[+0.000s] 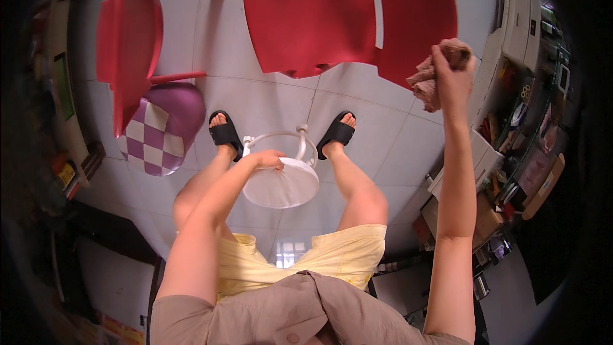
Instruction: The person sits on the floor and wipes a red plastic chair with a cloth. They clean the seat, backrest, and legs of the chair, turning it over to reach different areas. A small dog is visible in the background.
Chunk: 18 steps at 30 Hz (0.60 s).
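Note:
My left hand [267, 158] grips the edge of a small white round stool [281, 188], which is tilted between my legs, its pale legs and ring extending toward my feet. My right hand [452, 73], raised out to the right, is closed on a crumpled brown cloth [424, 86]. The cloth is in front of the edge of a red plastic chair [421, 6]; whether they touch I cannot tell.
Red chairs [306, 19] stand ahead and at the left [131, 38]. A purple-and-white checkered seat [159, 131] lies at the left on tiled floor [345, 191]. Cluttered shelving and cabinets [517, 32] line the right; more furniture [64, 89] lines the left.

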Motion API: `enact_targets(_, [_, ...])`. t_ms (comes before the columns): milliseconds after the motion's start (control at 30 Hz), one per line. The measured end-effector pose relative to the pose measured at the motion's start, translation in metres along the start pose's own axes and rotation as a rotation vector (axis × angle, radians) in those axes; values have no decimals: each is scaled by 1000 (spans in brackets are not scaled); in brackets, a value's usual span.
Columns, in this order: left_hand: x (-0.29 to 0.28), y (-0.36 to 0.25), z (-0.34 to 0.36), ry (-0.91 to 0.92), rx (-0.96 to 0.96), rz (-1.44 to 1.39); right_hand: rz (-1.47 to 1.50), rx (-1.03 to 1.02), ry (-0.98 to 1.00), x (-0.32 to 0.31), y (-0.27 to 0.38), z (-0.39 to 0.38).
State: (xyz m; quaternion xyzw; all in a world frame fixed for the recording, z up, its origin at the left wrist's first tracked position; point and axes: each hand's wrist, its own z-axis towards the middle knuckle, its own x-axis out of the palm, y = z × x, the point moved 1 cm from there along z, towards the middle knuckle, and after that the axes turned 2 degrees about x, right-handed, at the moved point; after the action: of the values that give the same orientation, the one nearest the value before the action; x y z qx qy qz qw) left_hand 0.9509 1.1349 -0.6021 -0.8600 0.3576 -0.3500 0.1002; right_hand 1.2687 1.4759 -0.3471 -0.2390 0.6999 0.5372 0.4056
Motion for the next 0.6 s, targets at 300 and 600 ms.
enact_targets(300, [23,86,119,85,-200,242,265,16,-4,7,6,-9])
enact_targets(600, [0,67,164,444,-457,649,141,-102,-16,2,-2,-4])
